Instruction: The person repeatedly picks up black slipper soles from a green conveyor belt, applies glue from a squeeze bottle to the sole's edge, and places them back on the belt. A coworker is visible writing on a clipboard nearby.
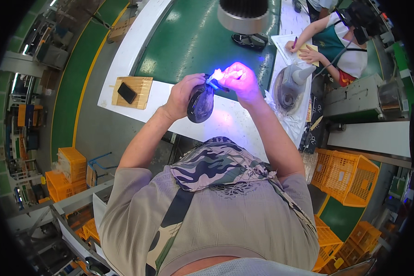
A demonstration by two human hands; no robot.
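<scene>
In front of me, my left hand [183,95] grips a black sandal [200,106] with its glossy dark oval sole end hanging down. My right hand [244,83] is closed at the sandal's upper part, pinching a small pale piece [220,74], perhaps cloth or tissue. Bright blue-violet light washes out that piece and my right fingertips, so its kind is unclear. Both hands are raised over the near white edge of the worktable [165,92]. Another black sandal [250,41] lies farther off on the green belt [184,46].
A dark cylindrical lamp [244,16] hangs ahead. At left, a phone [127,93] lies on a wooden board [145,85]. A pale bottle [301,73] stands in a round container [286,94] at right. Beyond it a co-worker's hand [290,46] writes. Yellow crates [347,177] stand behind me.
</scene>
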